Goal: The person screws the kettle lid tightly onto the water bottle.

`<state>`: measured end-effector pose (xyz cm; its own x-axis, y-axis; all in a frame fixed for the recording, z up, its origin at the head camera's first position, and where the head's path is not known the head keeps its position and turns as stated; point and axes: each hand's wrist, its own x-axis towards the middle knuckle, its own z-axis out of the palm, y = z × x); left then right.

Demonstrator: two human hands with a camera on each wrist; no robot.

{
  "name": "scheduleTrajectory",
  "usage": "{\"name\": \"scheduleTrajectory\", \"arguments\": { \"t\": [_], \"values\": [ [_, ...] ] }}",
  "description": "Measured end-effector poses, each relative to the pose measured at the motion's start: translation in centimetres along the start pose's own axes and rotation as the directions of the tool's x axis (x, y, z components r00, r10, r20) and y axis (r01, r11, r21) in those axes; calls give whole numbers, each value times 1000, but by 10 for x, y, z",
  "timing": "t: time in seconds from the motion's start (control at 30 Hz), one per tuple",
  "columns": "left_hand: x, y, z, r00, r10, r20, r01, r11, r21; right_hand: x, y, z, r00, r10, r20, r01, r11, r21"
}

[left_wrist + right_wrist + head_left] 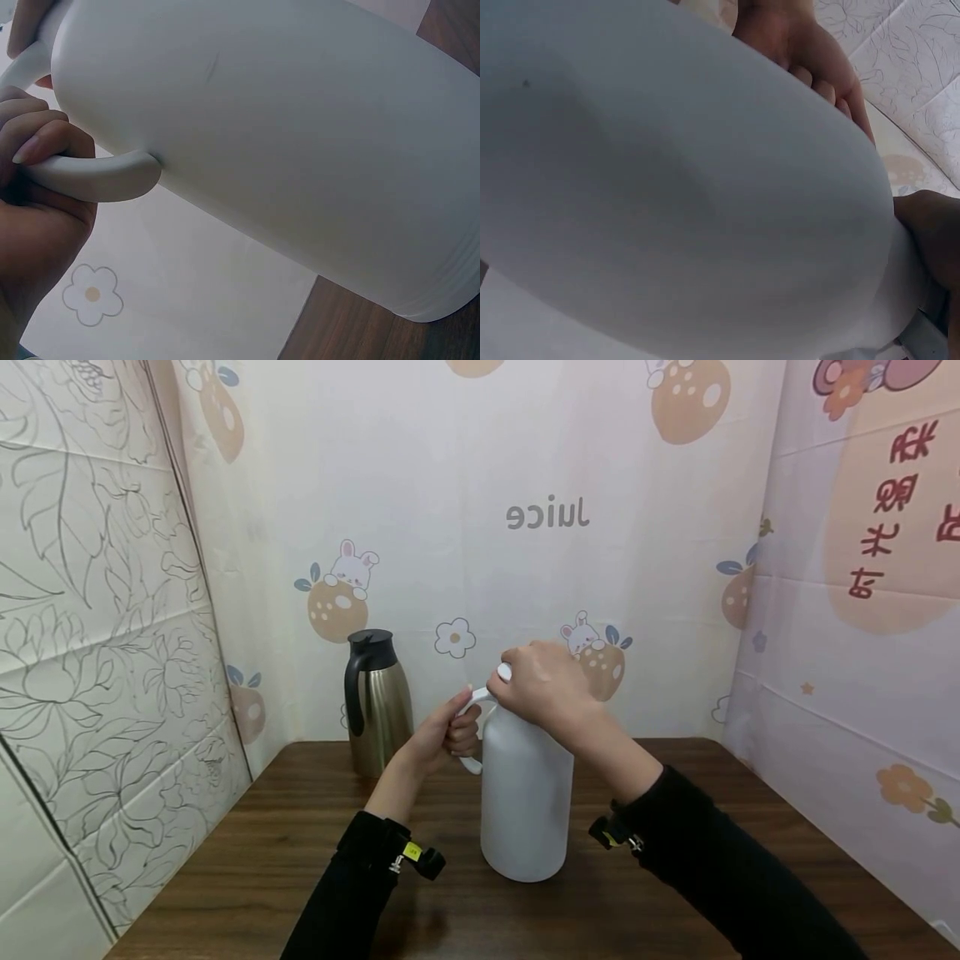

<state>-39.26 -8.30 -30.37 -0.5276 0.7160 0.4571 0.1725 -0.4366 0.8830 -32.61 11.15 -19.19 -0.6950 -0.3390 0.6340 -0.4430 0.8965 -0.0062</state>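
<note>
A white thermos jug (526,802) stands upright on the brown wooden table (300,835); its smooth body fills much of both wrist views. My left hand (442,735) grips the jug's handle (112,178), fingers curled round it and thumb up along its upper part. Over the top of the jug, my right hand (551,687) holds the lid, which is mostly hidden under the palm and fingers. A small white piece of the lid (505,672) shows beside the right thumb. In the right wrist view, part of the right hand (934,232) wraps the jug's neck.
A gold thermos jug (382,718) with a black lid and handle stands at the back left of the table. Behind the table hangs a pale printed curtain (420,527), with more patterned cloth (82,610) on the left side.
</note>
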Motion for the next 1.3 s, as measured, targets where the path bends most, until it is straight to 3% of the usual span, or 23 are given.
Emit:
{"name": "scheduleTrajectory", "arguments": {
  "t": [0.3, 0.8, 0.93, 1.1, 1.17, 1.3],
  "values": [
    [0, 0, -1, 1000, 10, 11, -10, 1000, -16, 1, -6, -2, 998, 62, 10, -61, 997, -45],
    [1, -1, -1, 1000, -5, -4, 5, 1000, -20, 2, -10, -20, 966, 111, 234, -97, 993, -71],
    [1, -1, -2, 1000, -1, 2, 1, 1000, -12, 2, -4, -27, 944, 79, 320, -82, 997, -3],
    [1, -1, -3, 1000, 7, 19, -7, 1000, -5, 5, 17, -41, 904, -10, 428, -74, 981, 180],
    [1, -1, -4, 1000, 5, 22, -5, 1000, -9, 7, 27, -45, 902, -61, 427, -56, 965, 255],
    [1, 0, -4, 1000, -5, 12, 5, 1000, -11, 13, 45, -48, 918, -165, 360, 25, 932, 363]
  ]
}}
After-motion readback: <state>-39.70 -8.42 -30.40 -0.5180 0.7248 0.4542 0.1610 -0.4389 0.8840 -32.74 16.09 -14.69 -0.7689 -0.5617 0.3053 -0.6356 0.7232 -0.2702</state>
